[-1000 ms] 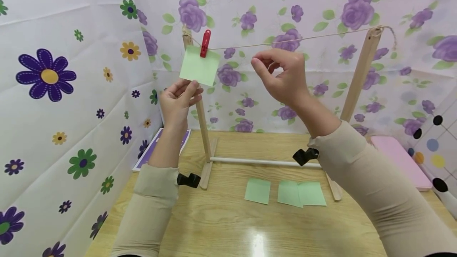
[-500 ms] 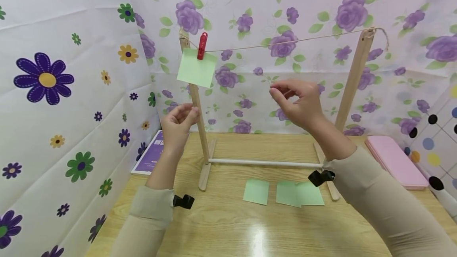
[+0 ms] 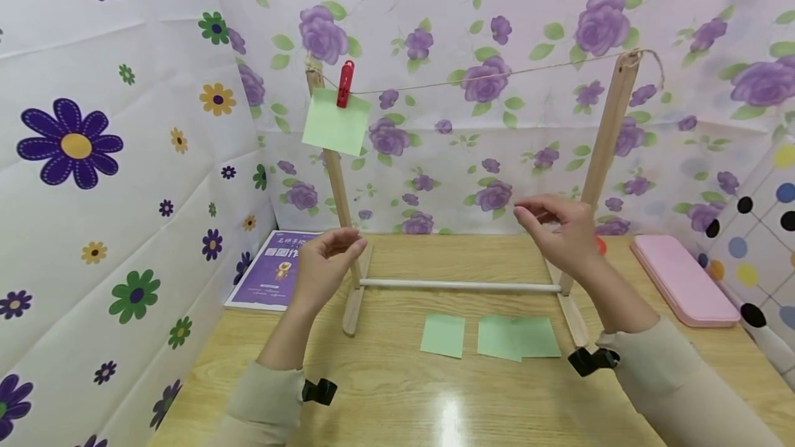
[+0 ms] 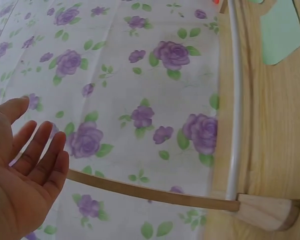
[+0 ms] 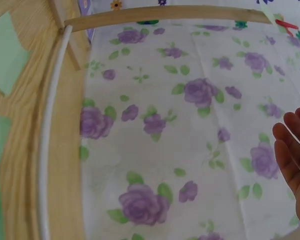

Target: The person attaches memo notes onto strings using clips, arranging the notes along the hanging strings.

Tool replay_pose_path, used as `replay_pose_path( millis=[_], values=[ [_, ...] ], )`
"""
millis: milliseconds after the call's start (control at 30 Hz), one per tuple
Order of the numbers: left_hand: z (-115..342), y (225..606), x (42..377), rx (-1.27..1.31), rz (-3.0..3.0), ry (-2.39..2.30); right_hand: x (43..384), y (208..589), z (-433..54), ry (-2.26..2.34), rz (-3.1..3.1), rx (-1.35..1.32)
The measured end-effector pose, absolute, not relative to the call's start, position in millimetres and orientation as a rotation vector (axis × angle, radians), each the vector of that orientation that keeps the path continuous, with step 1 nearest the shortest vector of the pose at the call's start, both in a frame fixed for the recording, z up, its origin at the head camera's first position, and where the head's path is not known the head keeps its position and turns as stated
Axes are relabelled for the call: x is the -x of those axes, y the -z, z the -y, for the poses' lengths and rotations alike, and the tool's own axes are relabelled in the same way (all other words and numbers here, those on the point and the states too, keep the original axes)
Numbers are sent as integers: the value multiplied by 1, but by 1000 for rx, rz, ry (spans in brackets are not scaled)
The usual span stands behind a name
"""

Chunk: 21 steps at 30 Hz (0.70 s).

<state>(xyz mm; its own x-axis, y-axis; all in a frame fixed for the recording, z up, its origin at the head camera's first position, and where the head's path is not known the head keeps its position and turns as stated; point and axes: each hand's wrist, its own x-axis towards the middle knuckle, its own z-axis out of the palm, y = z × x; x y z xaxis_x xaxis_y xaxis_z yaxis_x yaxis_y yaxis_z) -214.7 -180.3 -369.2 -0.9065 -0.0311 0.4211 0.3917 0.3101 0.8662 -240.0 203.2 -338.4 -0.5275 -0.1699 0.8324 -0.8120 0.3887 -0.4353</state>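
Observation:
A pale green paper note (image 3: pixel 336 131) hangs near the left end of a twine line (image 3: pixel 428 85), held there by a red clothespin (image 3: pixel 345 84). Below it, my left hand (image 3: pixel 324 264) hovers in front of the left wooden post (image 3: pixel 338 188), fingers relaxed and holding nothing. By the right wooden post (image 3: pixel 607 126) is my right hand (image 3: pixel 562 233), also free of anything, its fingers loosely bent. On the table lie more green notes, one alone (image 3: pixel 443 335) and an overlapping pair (image 3: pixel 518 336). Something red (image 3: pixel 600 245) shows partly behind my right hand.
A white rod (image 3: pixel 459 285) joins the two posts low over the wooden table (image 3: pixel 397 392). A purple booklet (image 3: pixel 267 281) lies at the back left, and a pink case (image 3: pixel 683 281) at the back right. Flowered cloth (image 3: pixel 435 12) hangs behind.
My left hand has let go of the hanging note's lower edge and come down. My right hand has moved down and right, away from the line. The note stays clipped.

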Motion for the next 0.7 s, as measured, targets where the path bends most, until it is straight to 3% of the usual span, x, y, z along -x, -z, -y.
replay_pose_path(
  millis=[700],
  values=[
    [161, 434, 213, 505, 2322, 1417, 209, 420, -283, -1076, 2216, -451]
  ],
)
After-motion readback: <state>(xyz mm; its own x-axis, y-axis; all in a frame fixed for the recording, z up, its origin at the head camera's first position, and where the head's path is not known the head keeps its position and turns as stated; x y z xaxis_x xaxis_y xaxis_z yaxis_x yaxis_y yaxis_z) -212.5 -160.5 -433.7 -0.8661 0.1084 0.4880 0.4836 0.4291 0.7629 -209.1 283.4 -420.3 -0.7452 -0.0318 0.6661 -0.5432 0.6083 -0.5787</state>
